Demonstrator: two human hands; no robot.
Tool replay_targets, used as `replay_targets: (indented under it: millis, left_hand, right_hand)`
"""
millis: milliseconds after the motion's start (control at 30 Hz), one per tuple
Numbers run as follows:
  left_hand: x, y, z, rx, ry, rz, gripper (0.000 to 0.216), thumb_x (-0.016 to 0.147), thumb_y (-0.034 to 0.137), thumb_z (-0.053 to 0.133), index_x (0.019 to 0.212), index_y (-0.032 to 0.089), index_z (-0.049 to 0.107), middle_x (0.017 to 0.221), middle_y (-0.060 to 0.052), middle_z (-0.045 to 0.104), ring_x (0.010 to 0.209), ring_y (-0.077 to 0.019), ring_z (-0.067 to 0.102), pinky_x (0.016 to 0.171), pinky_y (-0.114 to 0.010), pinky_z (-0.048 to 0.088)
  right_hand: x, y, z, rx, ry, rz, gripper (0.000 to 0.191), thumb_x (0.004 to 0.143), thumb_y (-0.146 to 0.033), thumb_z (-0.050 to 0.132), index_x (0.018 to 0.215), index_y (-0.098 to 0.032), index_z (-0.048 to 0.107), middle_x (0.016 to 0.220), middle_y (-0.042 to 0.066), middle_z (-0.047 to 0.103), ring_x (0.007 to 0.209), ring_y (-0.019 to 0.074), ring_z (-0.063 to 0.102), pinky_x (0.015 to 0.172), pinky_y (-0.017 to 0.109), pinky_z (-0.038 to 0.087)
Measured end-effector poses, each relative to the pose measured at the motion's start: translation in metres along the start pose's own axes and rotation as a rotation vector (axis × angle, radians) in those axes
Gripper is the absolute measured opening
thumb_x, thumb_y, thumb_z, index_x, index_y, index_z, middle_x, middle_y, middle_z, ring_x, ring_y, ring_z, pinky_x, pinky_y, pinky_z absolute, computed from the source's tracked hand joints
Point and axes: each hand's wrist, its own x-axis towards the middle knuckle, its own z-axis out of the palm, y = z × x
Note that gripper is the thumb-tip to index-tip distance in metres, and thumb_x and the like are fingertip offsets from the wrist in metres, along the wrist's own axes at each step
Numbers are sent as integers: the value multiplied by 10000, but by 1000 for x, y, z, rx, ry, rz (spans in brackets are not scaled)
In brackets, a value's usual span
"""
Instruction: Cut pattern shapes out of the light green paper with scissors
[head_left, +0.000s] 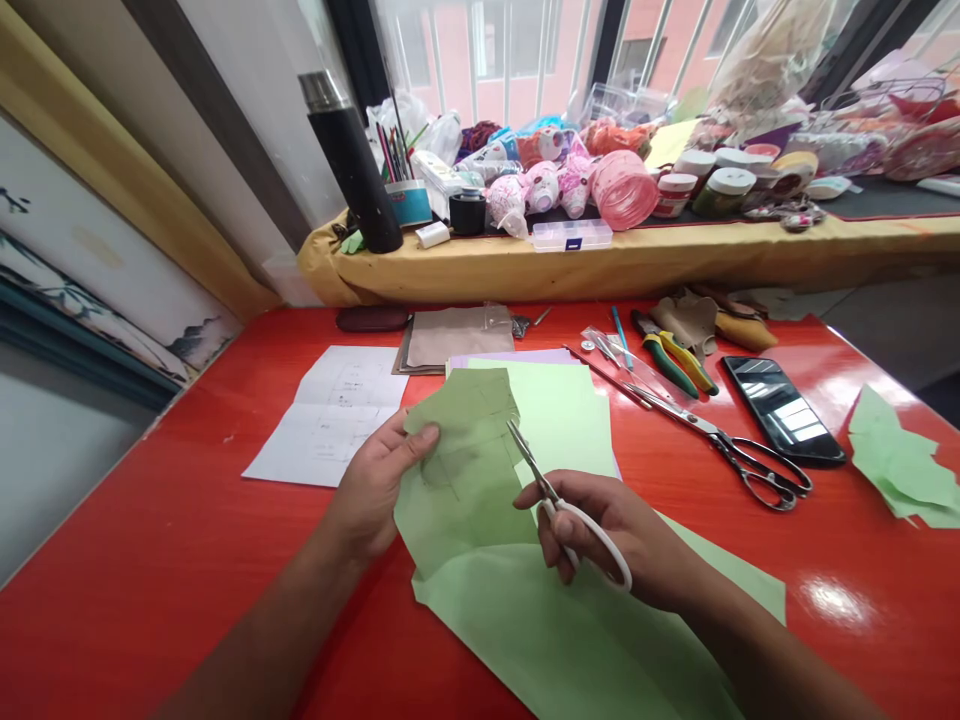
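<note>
My left hand (379,490) pinches a cut piece of green paper (465,480) between thumb and fingers, holding it up off the table. My right hand (607,530) grips white-handled scissors (544,485) with fingers through the loops. The slightly open steel blades point up and left, close to the paper's right edge. A larger light green sheet (525,630) lies beneath both hands, and a pale green sheet (562,420) lies further up the table.
The red table (862,640) holds a printed sheet (330,415), black-handled scissors (720,440), a smartphone (784,410), green-and-yellow-handled pliers (671,360), and green offcuts (896,460) at right. Beyond it, a yellow-draped sill carries a black flask (352,165) and several craft items.
</note>
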Motion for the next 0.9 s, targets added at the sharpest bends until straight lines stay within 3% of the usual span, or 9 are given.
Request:
replay_targets:
  millis: [167,533,900]
  left_hand:
    - [2,-1,-1,-33,3,4,401,851,336,902,1207,196,780,1084,-121,848,1025,-343,811,878,-442,669]
    - [2,1,0,-13,47,34,381,846,359,911,1173,211,783,1053,-100,846,1001,-316,809,858,-415,665]
    - [-1,1,0,195,81,131,300,872,419,889,1033,231,720,937,-30,830,821,-245,799,686,-325,630]
  right_hand:
    - [0,2,-2,-6,-4,-29,617,938,-720,740,1188,-156,716,767,13,677,627,141,630,634,286,493]
    - [-1,4,-4,59,22,-79,604,969,-710,711,1205,-154,700,766,13,679,610,138,629,622,284,490]
    - [-1,1,-2,14,-4,-42,613,959,-733,704,1173,-159,710,724,5,679,575,135,620,604,277,473]
